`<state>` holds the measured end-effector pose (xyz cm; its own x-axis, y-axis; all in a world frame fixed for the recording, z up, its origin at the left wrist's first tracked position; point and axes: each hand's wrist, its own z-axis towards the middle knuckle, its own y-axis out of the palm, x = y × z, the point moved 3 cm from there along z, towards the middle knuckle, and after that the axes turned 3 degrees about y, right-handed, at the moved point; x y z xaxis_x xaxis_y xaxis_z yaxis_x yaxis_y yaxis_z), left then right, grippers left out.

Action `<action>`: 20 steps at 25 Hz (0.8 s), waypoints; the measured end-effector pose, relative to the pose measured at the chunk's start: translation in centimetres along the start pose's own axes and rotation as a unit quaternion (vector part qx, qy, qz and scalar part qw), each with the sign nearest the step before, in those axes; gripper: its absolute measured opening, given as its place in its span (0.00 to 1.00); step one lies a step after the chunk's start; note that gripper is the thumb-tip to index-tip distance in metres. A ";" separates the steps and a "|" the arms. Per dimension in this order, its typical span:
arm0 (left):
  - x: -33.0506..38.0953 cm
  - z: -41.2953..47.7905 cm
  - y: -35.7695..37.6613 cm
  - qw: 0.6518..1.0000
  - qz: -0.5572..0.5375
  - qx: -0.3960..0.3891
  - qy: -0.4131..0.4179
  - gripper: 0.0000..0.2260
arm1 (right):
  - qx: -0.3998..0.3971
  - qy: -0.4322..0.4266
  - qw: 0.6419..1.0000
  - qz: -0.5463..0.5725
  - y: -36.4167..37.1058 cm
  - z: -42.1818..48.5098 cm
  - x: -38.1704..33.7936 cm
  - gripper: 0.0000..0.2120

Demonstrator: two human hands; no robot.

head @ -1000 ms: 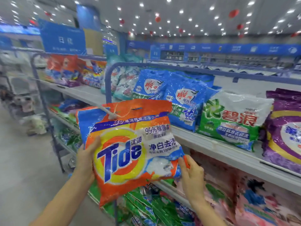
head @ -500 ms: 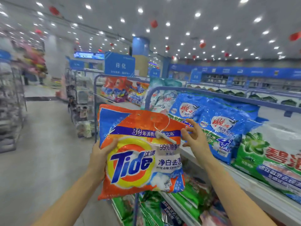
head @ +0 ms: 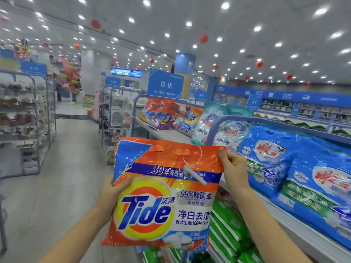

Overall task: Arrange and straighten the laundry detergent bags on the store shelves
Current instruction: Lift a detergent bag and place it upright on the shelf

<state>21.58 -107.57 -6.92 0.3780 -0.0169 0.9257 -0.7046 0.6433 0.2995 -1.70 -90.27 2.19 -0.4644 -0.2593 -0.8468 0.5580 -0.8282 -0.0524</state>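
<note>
I hold an orange Tide detergent bag [head: 163,194] upright in front of me, in the aisle beside the shelves. My left hand [head: 110,194] grips its left edge at mid height, thumb on the front. My right hand [head: 233,168] pinches its top right corner. A white tag on a loop of string hangs from the bag's top. Blue detergent bags [head: 296,168] lean on the top shelf [head: 296,230] to the right. Further along that shelf stand pale teal bags [head: 210,122] and orange bags [head: 161,112].
Green bags [head: 228,230] lie stacked on the lower shelf below the Tide bag. A blue metal rail [head: 266,121] frames the shelf unit. The grey aisle floor [head: 62,177] stretches ahead on the left, with other shelving [head: 20,118] across it.
My right hand left the bag's lower right edge and rose to pinch its top right corner. The bag now stands straighter, and my view has swung left and up along the aisle.
</note>
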 end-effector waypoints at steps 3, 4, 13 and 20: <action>-0.2 5.7 -4.3 1.000 -0.017 0.006 0.003 0.16 | -0.010 -0.010 1.000 0.027 5.8 3.4 1.9 0.29; 0.0 8.1 -6.0 1.000 -0.020 0.010 0.002 0.12 | 0.001 -0.013 0.999 0.034 8.1 4.9 2.3 0.30; 0.7 25.5 -16.3 0.997 -0.076 -0.003 -0.016 0.16 | 0.022 0.055 0.994 0.094 23.0 16.9 5.9 0.16; 0.0 38.5 -20.3 0.995 -0.089 -0.020 -0.039 0.31 | 0.014 0.084 0.989 0.124 31.6 27.5 10.3 0.14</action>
<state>12.76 -150.09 -4.09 0.4464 -0.1916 0.8741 -0.6060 0.6539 0.4529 -7.75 -132.81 6.40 -0.1930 -0.3717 -0.9081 0.6205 -0.7631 0.1805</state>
